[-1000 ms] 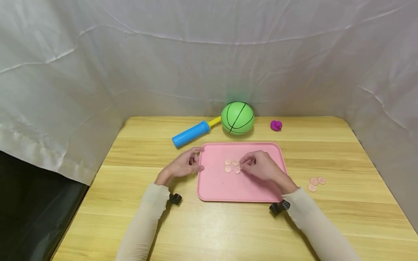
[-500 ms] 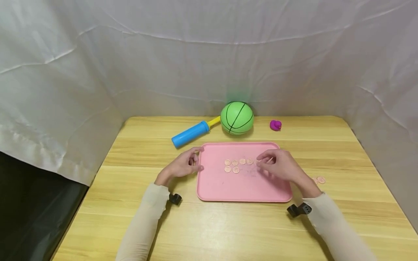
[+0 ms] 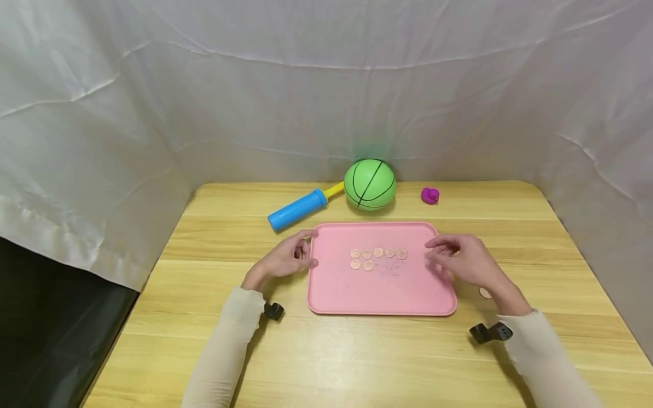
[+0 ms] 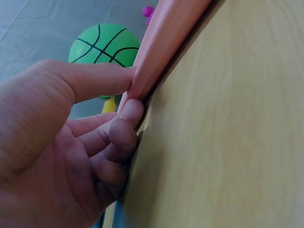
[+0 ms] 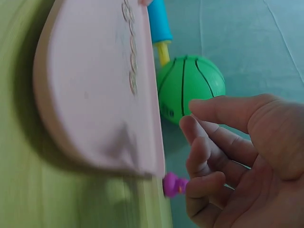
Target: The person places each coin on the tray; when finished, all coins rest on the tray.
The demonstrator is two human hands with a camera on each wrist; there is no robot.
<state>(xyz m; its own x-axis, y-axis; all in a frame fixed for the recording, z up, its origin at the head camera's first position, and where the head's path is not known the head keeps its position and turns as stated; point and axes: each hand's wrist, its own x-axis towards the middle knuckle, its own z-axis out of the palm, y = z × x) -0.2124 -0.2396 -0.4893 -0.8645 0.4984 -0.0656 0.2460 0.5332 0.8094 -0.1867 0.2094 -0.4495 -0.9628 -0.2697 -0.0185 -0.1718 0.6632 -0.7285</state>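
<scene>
A pink tray (image 3: pixel 377 294) lies on the wooden table, carrying several copper-coloured coins (image 3: pixel 378 253) in a longer upper row and a two-coin lower row. At its left edge my left hand (image 3: pixel 282 258) pinches the rim, thumb on top; the left wrist view shows that thumb (image 4: pixel 104 80) against the pink rim and the other fingers curled beside it. Over the tray's right edge hovers my right hand (image 3: pixel 466 260), its fingers loosely bent with nothing visible between them. On the table by the right wrist a coin (image 3: pixel 485 293) shows partly; the forearm hides the area behind it.
Behind the tray are a blue pump (image 3: pixel 298 209) with a yellow handle, a green ball (image 3: pixel 369 185) with black lines, and a small purple duck (image 3: pixel 430 196). Pale cloth (image 3: pixel 326 113) hangs around the back and sides.
My right hand has moved right, from the coin rows to the tray's right edge. Three more coins now lie in the upper row. My left hand has stayed at the rim.
</scene>
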